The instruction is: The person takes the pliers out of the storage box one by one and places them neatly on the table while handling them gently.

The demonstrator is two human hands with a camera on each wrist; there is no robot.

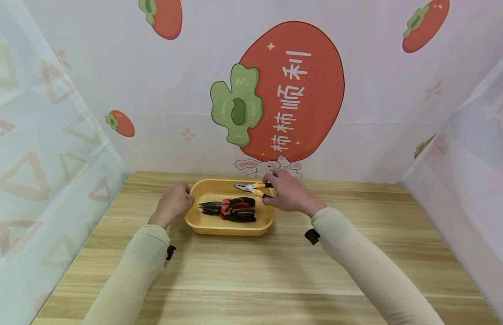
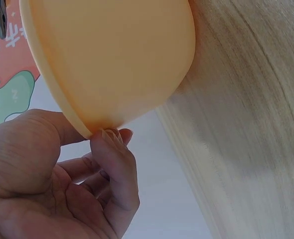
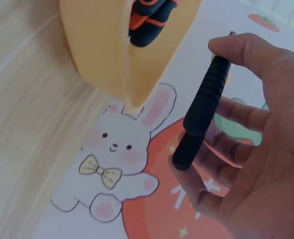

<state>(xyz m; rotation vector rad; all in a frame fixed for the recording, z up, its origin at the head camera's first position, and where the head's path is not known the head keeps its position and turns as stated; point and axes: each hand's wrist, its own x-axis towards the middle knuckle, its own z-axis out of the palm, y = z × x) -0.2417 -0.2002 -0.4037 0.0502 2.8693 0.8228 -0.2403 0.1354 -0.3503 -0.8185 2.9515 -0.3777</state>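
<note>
A yellow plastic tray (image 1: 231, 231) stands on the wooden table. My left hand (image 1: 173, 204) pinches its left rim between thumb and fingers, as the left wrist view shows up close. In my right hand (image 1: 289, 192) is a pair of pliers (image 1: 257, 185) with orange and black handles, held by the handles over the tray's back right corner. Their steel jaws point left. Black grips (image 3: 202, 109) lie between thumb and fingers in the right wrist view. Inside the tray lie red and black pliers (image 1: 228, 210), long noses to the left, apparently more than one pair close together.
The wooden table (image 1: 251, 275) runs back to a white wall sheet (image 1: 369, 149) printed with persimmons and a rabbit. Similar sheets close off the left side (image 1: 40, 149) and the right side (image 1: 470, 180).
</note>
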